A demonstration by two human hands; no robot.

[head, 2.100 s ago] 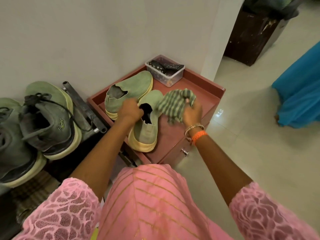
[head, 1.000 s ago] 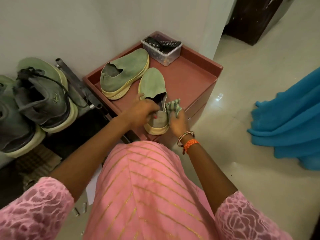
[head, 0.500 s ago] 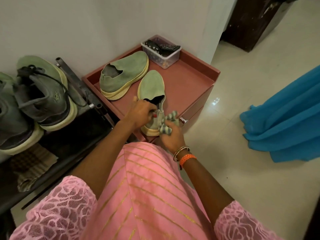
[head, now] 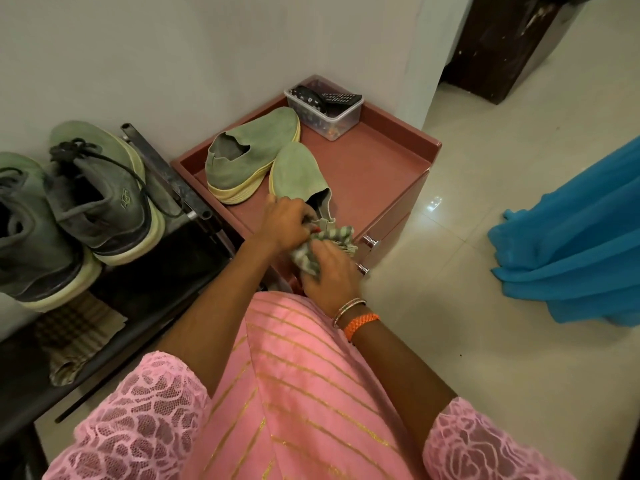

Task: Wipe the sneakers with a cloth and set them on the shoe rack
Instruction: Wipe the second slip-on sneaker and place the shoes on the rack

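Two remotes point(head: 327, 95) in clear tub point(head: 341, 120).

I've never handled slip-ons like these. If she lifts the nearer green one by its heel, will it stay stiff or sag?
The nearer slip-on probably sags a little: its heel collar already folds under the left hand. The thick yellow sole likely keeps it flat.

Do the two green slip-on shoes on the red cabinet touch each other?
Touching. In the head view, the toe of the nearer slip-on shoe lies against the yellow sole of the farther slip-on shoe, with no cabinet surface showing between them.
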